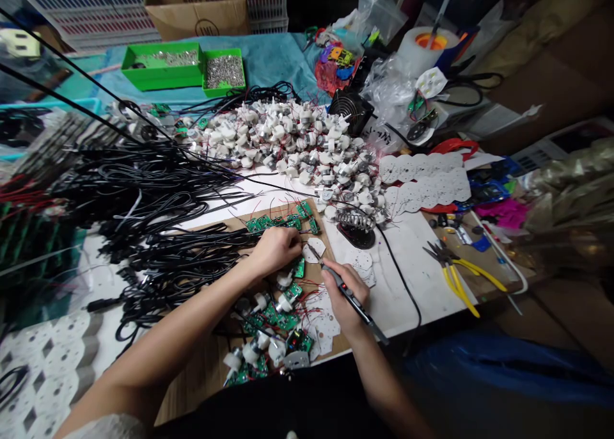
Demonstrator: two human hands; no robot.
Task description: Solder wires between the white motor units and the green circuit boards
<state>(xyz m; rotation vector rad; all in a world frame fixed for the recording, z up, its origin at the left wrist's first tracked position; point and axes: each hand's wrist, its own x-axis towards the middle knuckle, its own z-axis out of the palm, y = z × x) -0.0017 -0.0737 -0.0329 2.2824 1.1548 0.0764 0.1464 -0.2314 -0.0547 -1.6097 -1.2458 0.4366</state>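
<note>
My right hand (346, 292) grips a dark soldering iron (352, 300) with a small red light. Its tip points up and left over a white round board (313, 250). Beside that tip, my left hand (277, 252) is closed with its fingers curled down; whatever they pinch is hidden. Small green circuit boards (261, 224) with thin wires lie just beyond the left hand. Nearer my body, green boards with white motors (288, 298) are scattered on a brown board. A coiled metal iron holder (355, 220) stands beyond my right hand.
A big heap of white motors (288, 135) fills the back middle. Bundled black cables (158, 183) cover the left. Green trays (163, 68) of small metal parts stand behind. Yellow-handled pliers (455, 279) lie right, near a white board strip (426, 192). A black fan (350, 109) sits behind.
</note>
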